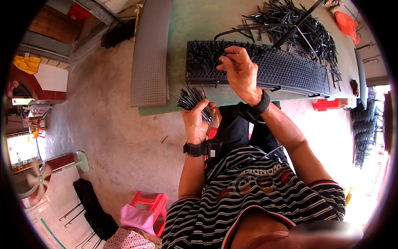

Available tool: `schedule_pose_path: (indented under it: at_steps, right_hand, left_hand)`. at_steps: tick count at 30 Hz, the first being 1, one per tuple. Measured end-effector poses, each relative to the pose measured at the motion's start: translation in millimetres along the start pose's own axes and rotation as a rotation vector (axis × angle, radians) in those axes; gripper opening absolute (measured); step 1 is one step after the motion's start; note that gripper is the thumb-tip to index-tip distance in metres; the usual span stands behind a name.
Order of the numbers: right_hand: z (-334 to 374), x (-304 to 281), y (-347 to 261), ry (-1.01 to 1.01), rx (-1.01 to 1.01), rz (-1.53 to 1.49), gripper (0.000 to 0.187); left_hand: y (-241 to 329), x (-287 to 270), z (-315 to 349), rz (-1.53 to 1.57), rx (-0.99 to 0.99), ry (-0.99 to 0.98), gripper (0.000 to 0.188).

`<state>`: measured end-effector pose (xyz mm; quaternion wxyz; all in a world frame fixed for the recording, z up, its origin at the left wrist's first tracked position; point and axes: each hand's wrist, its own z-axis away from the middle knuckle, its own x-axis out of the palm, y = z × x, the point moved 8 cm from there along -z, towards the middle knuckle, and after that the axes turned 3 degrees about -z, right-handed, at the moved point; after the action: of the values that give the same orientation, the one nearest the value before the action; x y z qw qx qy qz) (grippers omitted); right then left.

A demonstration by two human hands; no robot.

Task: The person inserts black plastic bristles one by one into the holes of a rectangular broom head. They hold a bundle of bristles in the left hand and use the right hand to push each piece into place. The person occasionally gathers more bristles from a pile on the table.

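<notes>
While my left hand [195,120] grips a bundle of black pins [191,99] just off the green worktop's [195,20] near edge, my right hand [239,70] pinches closed over the black perforated panel [290,68] lying along that edge. A grey panel [150,54] overhangs left; loose pins [306,29] crowd behind; bare floor [120,124] lies left.

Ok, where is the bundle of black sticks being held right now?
Head view, centre-left: the bundle of black sticks is in the left hand, at the green table edge, just below the black perforated panel.
</notes>
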<state>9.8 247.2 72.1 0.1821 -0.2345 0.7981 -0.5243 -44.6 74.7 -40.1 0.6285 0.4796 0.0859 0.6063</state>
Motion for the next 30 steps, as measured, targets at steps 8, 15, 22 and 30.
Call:
schedule_pose_path:
  at_steps: [8, 15, 22, 30]
  right_hand:
    - [4, 16, 5, -0.142, -0.150, 0.284, 0.016]
    - [8, 37, -5, -0.381, -0.389, 0.708, 0.006]
    - [15, 20, 32, -0.425, 0.271, 0.210, 0.017]
    - [-3, -16, 3, 0.032, 0.034, 0.013, 0.011]
  left_hand:
    - [-1, -1, -1, 0.011, -0.019, -0.009, 0.017]
    - [-2, 1, 1, -0.024, -0.037, -0.086, 0.016]
    - [-6, 22, 8, -0.078, -0.148, -0.241, 0.021]
    - [-11, 19, 6, -0.070, -0.144, -0.183, 0.027]
